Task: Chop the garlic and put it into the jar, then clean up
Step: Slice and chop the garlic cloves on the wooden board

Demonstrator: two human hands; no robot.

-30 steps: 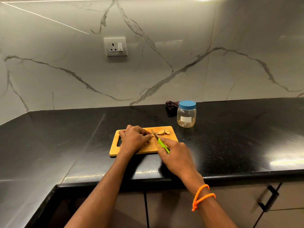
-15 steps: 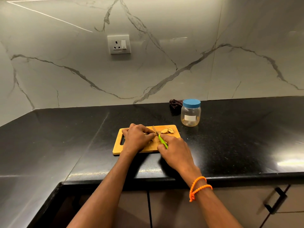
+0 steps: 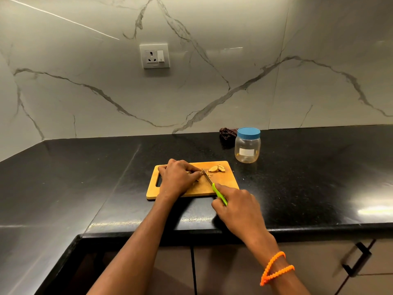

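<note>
A wooden cutting board (image 3: pixel 225 184) lies on the black counter. My left hand (image 3: pixel 178 177) rests on the board with curled fingers pinning a piece of garlic (image 3: pixel 194 172), mostly hidden under the fingertips. My right hand (image 3: pixel 236 206) grips the green handle of a small knife (image 3: pixel 213 186); its blade tip sits on the board just right of my left fingertips. Cut slices (image 3: pixel 217 168) lie at the board's far right. A clear jar (image 3: pixel 247 148) with a blue lid on stands beyond the board's right corner.
A dark crumpled cloth (image 3: pixel 227 134) lies behind the jar by the marble wall. The black counter (image 3: pixel 308 177) spreads wide on both sides and turns a corner at left. A wall socket (image 3: pixel 154 56) is above. Cabinet handles (image 3: pixel 357 259) show below right.
My right hand drew the knife back toward me a little, so more green handle shows. My left hand stays on the garlic. The view shifted slightly.
</note>
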